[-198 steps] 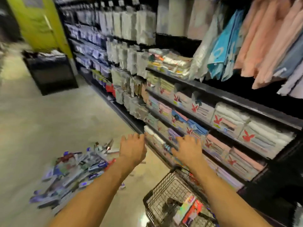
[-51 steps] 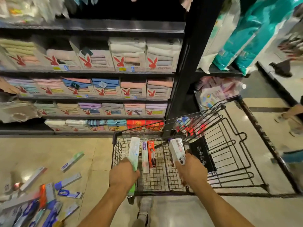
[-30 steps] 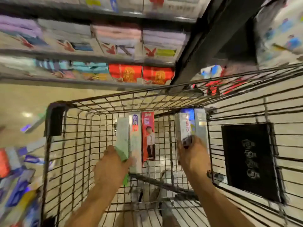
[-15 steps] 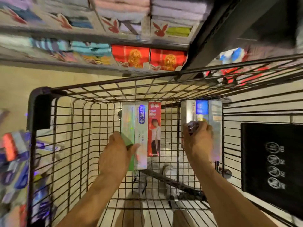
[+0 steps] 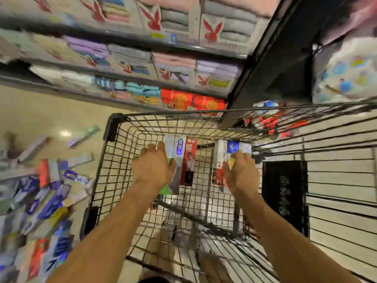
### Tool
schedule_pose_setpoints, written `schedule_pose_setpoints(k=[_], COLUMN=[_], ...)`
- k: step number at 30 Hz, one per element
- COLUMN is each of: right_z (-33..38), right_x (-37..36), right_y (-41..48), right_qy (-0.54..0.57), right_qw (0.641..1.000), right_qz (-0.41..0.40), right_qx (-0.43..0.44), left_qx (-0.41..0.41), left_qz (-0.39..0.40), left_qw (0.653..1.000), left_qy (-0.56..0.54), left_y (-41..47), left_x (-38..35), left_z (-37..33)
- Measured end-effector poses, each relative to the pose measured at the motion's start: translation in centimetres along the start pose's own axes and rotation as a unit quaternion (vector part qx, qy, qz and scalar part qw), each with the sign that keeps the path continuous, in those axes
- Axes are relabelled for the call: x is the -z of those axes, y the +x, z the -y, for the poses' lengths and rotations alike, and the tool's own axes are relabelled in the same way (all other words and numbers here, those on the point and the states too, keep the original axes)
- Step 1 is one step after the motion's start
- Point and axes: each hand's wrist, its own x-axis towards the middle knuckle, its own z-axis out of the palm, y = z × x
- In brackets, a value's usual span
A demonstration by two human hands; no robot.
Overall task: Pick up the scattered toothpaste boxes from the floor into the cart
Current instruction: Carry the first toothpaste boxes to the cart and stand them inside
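Left hand (image 5: 153,172): inside the cart, back of the hand up, fingers laid forward and thumb tucked round the near edge of the green-and-silver box (image 5: 168,148), which it holds.
Green-and-silver box: under the left palm, lengthwise, its far end past the fingertips and its green end showing behind the wrist.
Boxes beside the left grip: two, thumb side; the blue-oval box (image 5: 180,154) touches the held one, and the red box (image 5: 189,166) lies against that.
Right hand (image 5: 242,176): inside the cart, fingers curled down over the bundle of boxes (image 5: 220,156) and gripping it.
Bundle of boxes: ahead of and under the right fingers; a white-and-red face, a blue top and a silver face show, so at least two boxes, and the blur hides the exact count.
Cart (image 5: 163,115): one, black wire, around both hands.
Floor pile (image 5: 47,201): outside the cart, well off the left hand's outer side; many boxes in blue, red and silver, too smeared to count.
Black panel (image 5: 284,190): one, just beyond the right hand's outer side.
Shelves (image 5: 142,78): ahead of both hands, stacked with folded towel packs.
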Motion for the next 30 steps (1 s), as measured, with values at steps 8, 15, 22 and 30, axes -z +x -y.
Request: schedule_pose_setpoints(k=[8, 15, 22, 30], right_z=[5.7, 15.4, 28.8, 42.1], right_x=[18.3, 27.8, 27.7, 19.7], right_y=[-6.9, -12.1, -19.5, -30.7], right_qy=[-0.104, -0.164, -0.17, -0.169], right_qw=[0.987, 0.949, 0.9, 0.853], right_qz=[-0.024, -0.081, -0.067, -0.022], right_qx=[0.123, 0.257, 0.396, 0.492], left_qx=[-0.03, 0.03, 0.149, 0.264], left_qz=[-0.098, -0.18, -0.204, -0.197], left_qw=[0.994, 0.983, 0.968, 0.944], left_qy=[0.023, 0.021, -0.01, -0.024], left_y=[-10.2, -19.4, -27.3, -37.0], left_x=[16.2, 24.9, 27.7, 24.1], left_z=[-0.6, 5.8, 19.0, 37.0])
